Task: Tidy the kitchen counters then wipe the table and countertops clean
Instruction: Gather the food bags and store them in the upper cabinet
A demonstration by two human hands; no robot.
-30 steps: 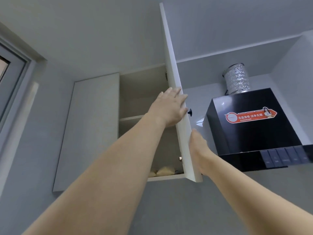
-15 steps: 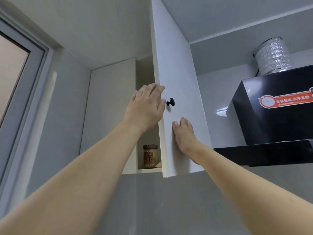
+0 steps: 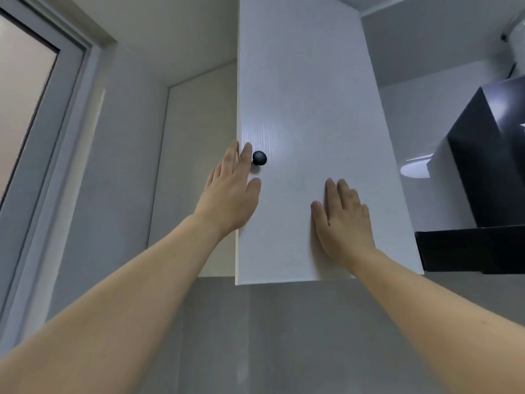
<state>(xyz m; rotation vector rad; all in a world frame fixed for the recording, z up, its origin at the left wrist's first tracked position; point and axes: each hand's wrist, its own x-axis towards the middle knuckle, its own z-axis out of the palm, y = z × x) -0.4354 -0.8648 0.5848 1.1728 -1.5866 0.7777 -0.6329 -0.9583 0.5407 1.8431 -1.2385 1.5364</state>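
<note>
A white wall cabinet door (image 3: 306,109) with a round black knob (image 3: 259,158) fills the middle of the head view, swung almost flush with the cabinet. My left hand (image 3: 230,191) lies flat with straight fingers on the door's left edge, just left of the knob. My right hand (image 3: 342,220) presses flat against the lower door face, fingers straight. The inside of the cabinet is hidden behind the door.
A second white cabinet door (image 3: 196,166) stands shut to the left. A black range hood (image 3: 488,172) juts out at the right, close to the door. A window frame (image 3: 56,137) runs along the left. Grey wall (image 3: 255,336) lies below.
The cabinet door has swung from wide open to nearly shut under both hands. The jar and shelf inside are no longer visible. My view has shifted left and closer.
</note>
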